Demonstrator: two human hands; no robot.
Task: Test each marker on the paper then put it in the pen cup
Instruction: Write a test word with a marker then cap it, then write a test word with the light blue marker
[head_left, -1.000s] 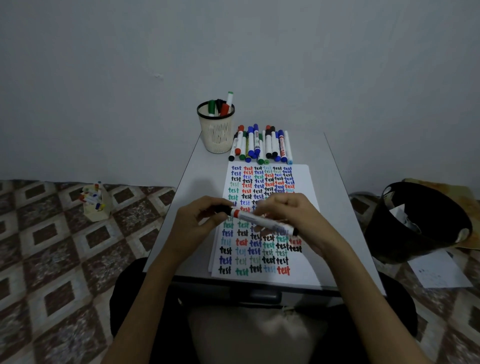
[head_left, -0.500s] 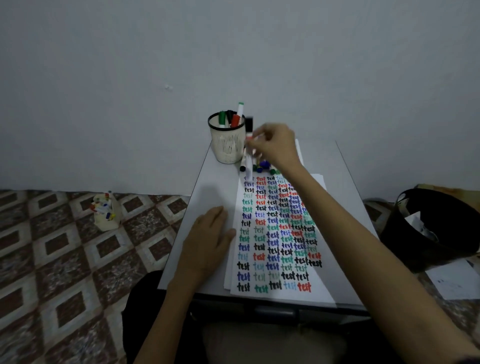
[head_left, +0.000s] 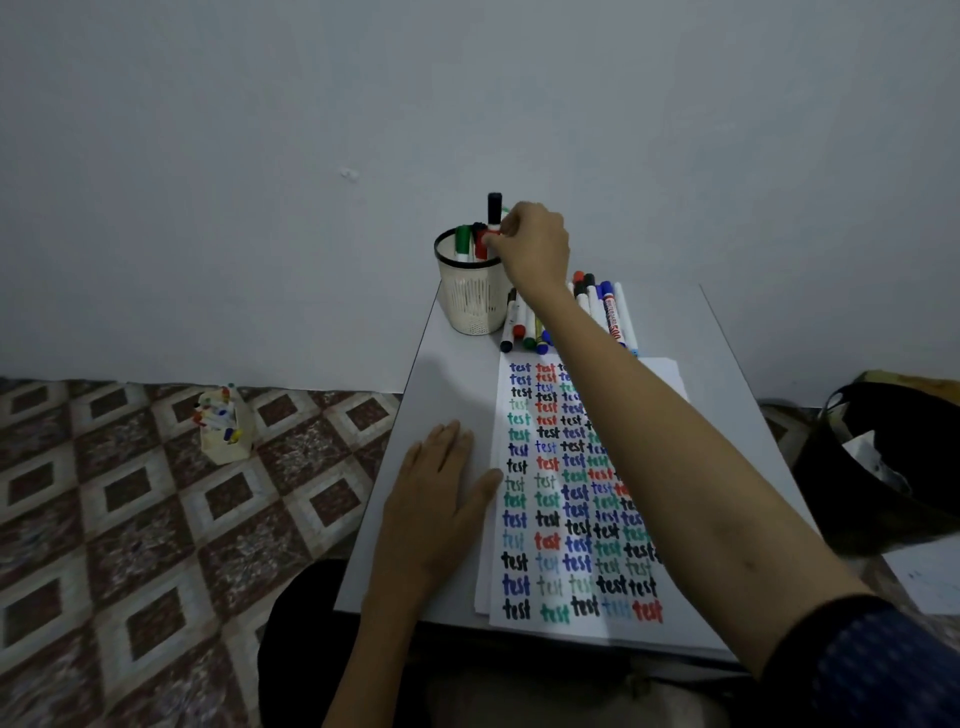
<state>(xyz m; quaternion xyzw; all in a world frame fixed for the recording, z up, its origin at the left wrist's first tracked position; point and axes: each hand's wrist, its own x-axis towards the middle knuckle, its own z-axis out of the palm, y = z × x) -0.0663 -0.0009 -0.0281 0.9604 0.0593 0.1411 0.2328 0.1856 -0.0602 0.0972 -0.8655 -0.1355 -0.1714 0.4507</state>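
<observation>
A second ago both hands held the black-capped white marker (head_left: 494, 208) low over the lettered white paper sheet (head_left: 670, 374). Since then the left hand (head_left: 441, 519) has let go and lies flat on the grey table (head_left: 447, 374), just left of the sheet. The right hand (head_left: 535, 249) has carried the marker to the far end and pinches it upright, black end up, over the cream slotted pen cup (head_left: 470, 301).

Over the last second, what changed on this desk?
The right hand carried the black-capped marker from over the paper to the pen cup, pinching it upright there. The left hand let go and lies flat beside the paper. Cup, paper and loose markers stayed.
</observation>
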